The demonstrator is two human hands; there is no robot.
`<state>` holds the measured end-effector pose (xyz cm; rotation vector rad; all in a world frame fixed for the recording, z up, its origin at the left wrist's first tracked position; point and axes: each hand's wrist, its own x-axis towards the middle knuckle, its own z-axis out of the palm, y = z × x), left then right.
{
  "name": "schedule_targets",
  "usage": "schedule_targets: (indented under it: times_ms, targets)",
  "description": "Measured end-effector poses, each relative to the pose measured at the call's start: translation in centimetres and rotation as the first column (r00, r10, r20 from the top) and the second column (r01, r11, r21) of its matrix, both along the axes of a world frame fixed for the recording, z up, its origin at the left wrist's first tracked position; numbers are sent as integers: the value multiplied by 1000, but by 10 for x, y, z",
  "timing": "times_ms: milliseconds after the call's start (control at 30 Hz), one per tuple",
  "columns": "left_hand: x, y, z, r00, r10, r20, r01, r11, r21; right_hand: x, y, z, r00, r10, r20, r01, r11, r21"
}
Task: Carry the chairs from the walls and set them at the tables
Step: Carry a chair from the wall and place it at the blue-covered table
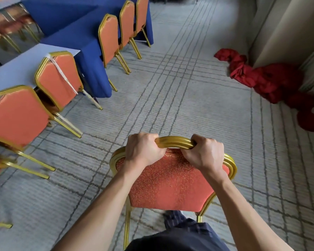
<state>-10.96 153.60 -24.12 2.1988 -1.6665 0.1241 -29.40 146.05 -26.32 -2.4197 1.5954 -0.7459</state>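
An orange padded chair (170, 182) with a gold metal frame stands right in front of me, its back facing me. My left hand (142, 148) grips the top rail of its backrest on the left side. My right hand (204, 153) grips the same rail on the right side, fingers curled over the gold bar. The seat and front legs are hidden behind the backrest. Along the left, tables (14, 69) carry several matching chairs (60, 78) pushed in at their edges, and farther tables wear a blue cloth (87, 38).
A heap of red cloth (268, 80) lies on the carpet at the right, against beige curtains (286, 28). Grey carpet with dark line patterns (179, 87) stretches ahead between the table row and the curtains. My dark trouser leg (179, 230) shows below the chair.
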Motion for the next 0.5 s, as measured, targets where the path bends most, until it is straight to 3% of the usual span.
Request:
schedule_targets:
  times_ms: [500]
  targets:
    - [88,-340,-16,998,-39,-41,37,998,-41,82,-337,0,998,-16,-63,16,1000,5]
